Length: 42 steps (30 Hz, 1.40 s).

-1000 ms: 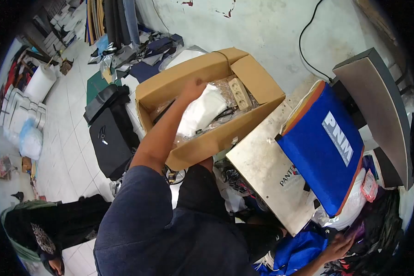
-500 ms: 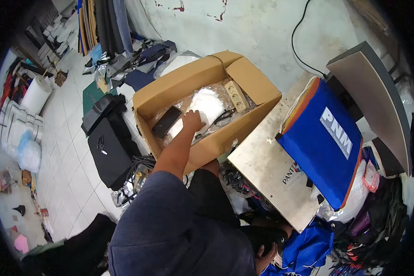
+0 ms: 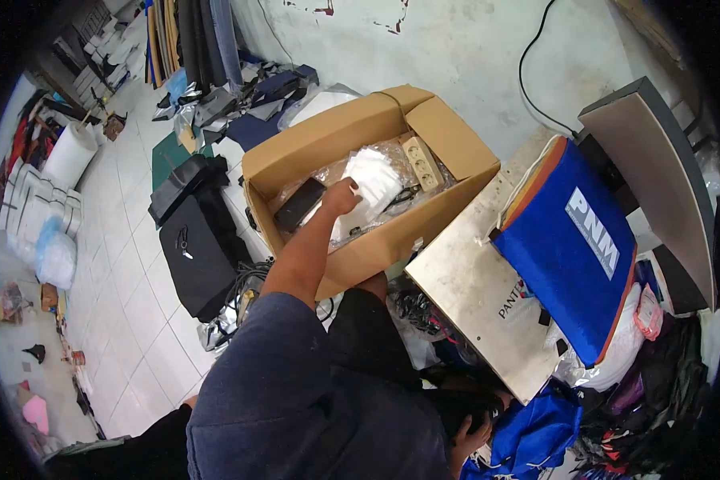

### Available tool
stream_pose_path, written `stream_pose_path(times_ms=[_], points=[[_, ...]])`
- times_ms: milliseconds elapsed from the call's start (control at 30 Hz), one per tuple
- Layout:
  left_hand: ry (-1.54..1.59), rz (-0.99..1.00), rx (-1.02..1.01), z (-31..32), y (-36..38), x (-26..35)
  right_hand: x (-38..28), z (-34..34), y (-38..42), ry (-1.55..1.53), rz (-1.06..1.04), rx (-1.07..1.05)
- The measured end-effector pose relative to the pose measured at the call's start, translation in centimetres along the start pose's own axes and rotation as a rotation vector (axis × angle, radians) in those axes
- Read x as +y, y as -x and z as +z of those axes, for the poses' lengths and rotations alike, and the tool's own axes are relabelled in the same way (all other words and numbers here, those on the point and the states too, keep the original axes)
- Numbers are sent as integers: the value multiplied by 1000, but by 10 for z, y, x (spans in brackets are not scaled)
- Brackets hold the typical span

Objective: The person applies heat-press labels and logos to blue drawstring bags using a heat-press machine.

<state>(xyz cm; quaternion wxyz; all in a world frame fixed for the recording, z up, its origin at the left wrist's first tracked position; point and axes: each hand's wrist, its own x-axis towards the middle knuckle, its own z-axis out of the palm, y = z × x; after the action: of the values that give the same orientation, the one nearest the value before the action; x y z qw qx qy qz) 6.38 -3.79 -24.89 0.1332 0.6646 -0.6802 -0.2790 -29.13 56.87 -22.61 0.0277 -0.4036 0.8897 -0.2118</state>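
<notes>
My left hand (image 3: 342, 197) reaches into an open cardboard box (image 3: 368, 264). Its fingers are curled on the edge of a glossy white stack of what looks like plastic bags (image 3: 376, 178). Left of that hand lies a dark flat case (image 3: 299, 203) inside the box. A cream power strip (image 3: 422, 164) rests at the box's right end, with a dark cable (image 3: 404, 194) beside it and clear plastic wrap around. Down at the bottom, my right hand (image 3: 472, 438) lies with fingers spread against my black-clad leg, holding nothing I can see.
Right of the box is a pale board (image 3: 476, 288) with a blue PNM pouch (image 3: 572, 244) on it. Black cases (image 3: 200, 260) and tangled cables (image 3: 248, 284) lie to the left on white tiles. Fabric scraps (image 3: 272, 96) sit along the wall. A blue bag (image 3: 540, 428) is near my right hand.
My left hand has gone from spread fingers on the white stack to curled fingers at its edge. The view has shifted slightly, moving the scene right. My right hand stays by my leg.
</notes>
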Motion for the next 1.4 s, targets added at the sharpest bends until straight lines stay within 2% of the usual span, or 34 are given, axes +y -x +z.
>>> stream_pose_path(times_ms=[67, 133, 267, 333, 467, 533, 567, 600, 633, 667, 700, 733, 767, 800, 867, 900, 967, 1033, 1067, 1133, 1167, 1200, 1233, 1267, 1300, 1367, 1400], points=[[23, 13, 0, -3, -5, -8, 10, 4, 1, 11, -1, -21], [127, 131, 120, -12, -12, -20, 17, 7, 2, 19, -5, -36], [80, 117, 57, -39, -15, -34, 19, 8, 2, 10, 14, -57], [-63, 125, -37, -46, -13, -42, 13, 7, -1, 25, 41, -93], [-320, 263, -210, -40, 13, -45, 2, 2, -11, 46, 96, -225], [-369, 355, -184, -24, 13, -70, -1, 0, -16, 15, 59, -257], [-338, 303, -319, -24, 13, -68, -5, -2, -21, 8, 31, -240], [-203, 350, -451, -25, 12, -71, -7, -4, -27, -58, 35, -243], [-273, 456, -352, -17, 7, -90, -13, -4, -32, -25, 34, -223], [-583, 580, -412, -25, 18, -58, -12, 0, -31, -14, 53, -191], [-593, 909, -216, -12, -4, -116, -11, -3, -34, -65, 72, -200], [-883, 837, -426, -8, -34, -138, -10, -4, -32, -45, 71, -170], [-400, 723, -305, -6, 0, -104, -5, -2, -24, 14, 103, -125], [-667, 838, -223, -1, -30, -140, -7, 2, -17, 37, 163, -158], [-283, 545, -302, -6, -17, -117, -9, -4, -5, 4, 243, -110], [-233, 369, -347, -9, -13, -106, -6, -3, -6, -61, 234, -99], [-170, 300, -217, -4, -12, -115, -2, -6, -5, -142, 196, 19], [-356, 464, -256, -14, -19, -112, 2, -7, -7, -244, 222, 111], [-362, 477, -262, -15, -19, -107, 4, -8, -3, -350, 234, 200], [-192, 205, -446, -27, -15, -89, 16, -15, 6, -448, 290, 291], [-206, 212, -447, -32, -6, -78, 22, -21, 8, -399, 299, 293], [-211, 229, -421, -34, 2, -71, 32, -22, 13, -410, 298, 295], [-214, 240, -381, -40, 11, -62, 43, -22, 17, -514, 427, 303], [-128, 349, -267, -40, 23, -57, 54, -21, 18, -626, 546, 297], [-43, 447, -136, -36, 33, -57, 66, -25, 19, -613, 558, 339], [-171, 430, -106, -50, 24, -66, 78, -37, 13, -557, 541, 401], [-231, 441, 123, -48, 24, -73, 75, -47, 5, -508, 478, 462]])
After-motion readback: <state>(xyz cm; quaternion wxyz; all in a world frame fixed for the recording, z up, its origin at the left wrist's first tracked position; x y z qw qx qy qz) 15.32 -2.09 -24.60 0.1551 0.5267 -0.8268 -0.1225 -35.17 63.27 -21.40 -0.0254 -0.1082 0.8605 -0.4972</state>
